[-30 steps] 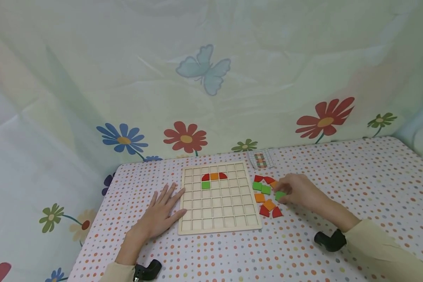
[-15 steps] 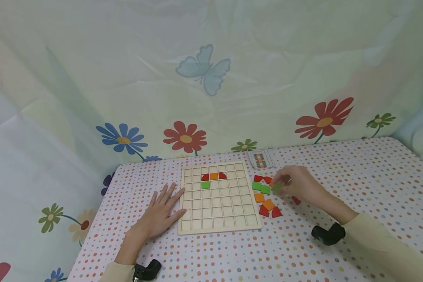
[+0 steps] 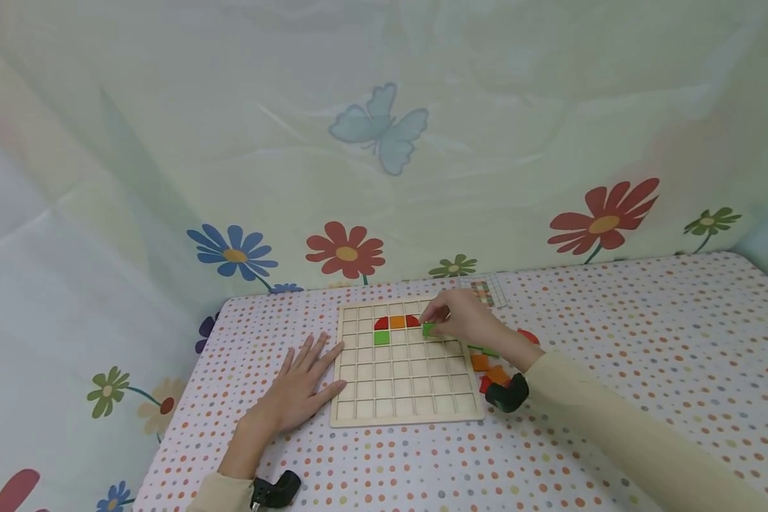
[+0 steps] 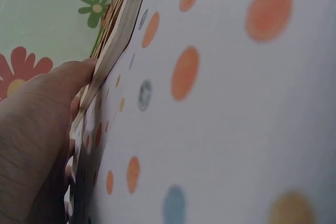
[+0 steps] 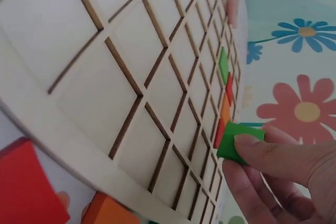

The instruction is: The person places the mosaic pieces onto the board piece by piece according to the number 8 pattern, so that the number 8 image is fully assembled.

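In the head view a wooden grid board (image 3: 393, 390) lies on the table. Two red quarter-round tiles with an orange square tile (image 3: 397, 322) between them sit in one row of its cells, and a green square tile (image 3: 382, 338) lies just below the left red one. My right hand (image 3: 464, 318) is over the board's upper right part, pinching another green square tile (image 5: 240, 142) between thumb and fingers, above the surface. My left hand (image 3: 294, 395) rests flat with fingers spread, its thumb and a fingertip touching the board's left edge.
Loose orange tiles (image 3: 480, 363) and red and green ones lie right of the board, partly hidden by my right arm. A small printed pattern card (image 3: 496, 290) is behind the board. A patterned cloth backdrop (image 3: 256, 178) rises behind the table.
My right hand has lifted the green tile from the loose pile and carried it left over the board. The left hand has stayed at the board's edge.
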The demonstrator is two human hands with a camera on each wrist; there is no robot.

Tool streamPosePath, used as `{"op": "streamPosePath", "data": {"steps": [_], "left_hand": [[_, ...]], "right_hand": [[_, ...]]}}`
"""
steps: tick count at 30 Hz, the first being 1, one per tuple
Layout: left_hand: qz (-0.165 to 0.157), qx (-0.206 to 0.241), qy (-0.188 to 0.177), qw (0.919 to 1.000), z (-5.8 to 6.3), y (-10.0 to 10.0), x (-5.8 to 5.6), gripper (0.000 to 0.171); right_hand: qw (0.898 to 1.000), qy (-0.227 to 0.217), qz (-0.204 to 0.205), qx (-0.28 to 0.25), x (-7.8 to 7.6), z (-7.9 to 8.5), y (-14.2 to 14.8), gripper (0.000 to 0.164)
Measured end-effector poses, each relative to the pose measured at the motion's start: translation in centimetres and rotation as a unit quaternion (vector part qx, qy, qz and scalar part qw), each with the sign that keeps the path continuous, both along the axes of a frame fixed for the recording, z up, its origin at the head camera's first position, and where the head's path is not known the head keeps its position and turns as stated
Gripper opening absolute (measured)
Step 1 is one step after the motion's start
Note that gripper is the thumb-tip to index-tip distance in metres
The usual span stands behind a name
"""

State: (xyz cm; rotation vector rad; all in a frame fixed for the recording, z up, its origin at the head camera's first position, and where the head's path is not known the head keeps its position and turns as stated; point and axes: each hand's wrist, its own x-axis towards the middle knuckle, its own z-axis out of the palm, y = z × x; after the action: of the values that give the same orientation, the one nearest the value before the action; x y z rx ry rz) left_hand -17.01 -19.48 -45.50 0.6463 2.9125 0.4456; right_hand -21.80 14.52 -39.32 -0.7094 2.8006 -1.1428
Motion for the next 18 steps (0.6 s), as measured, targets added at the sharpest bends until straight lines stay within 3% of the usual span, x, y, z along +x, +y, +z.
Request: {"op": "streamPosePath", "data": {"steps": [5,9,18], "left_hand": [[0.004,-0.006,-0.001,1.0,-0.3,-0.1,0.1,0.073],[0.005,-0.005,-0.005,1.0,-0.3,-0.1,0.3,0.074],[-0.001,0.002,0.004,1.0,0.1,0.2,0.1,0.072]], "right_hand": [[0.999,-0.024,0.023,-0.028,-0.8,-0.9,-1.2,0.013],[0.998,-0.051,0.007,-0.037,-0.8,-1.4,-1.8,0.011],[0.999,-0.034,-0.014,0.001,-0.8,-1.5,-2.3,0.013]]}}
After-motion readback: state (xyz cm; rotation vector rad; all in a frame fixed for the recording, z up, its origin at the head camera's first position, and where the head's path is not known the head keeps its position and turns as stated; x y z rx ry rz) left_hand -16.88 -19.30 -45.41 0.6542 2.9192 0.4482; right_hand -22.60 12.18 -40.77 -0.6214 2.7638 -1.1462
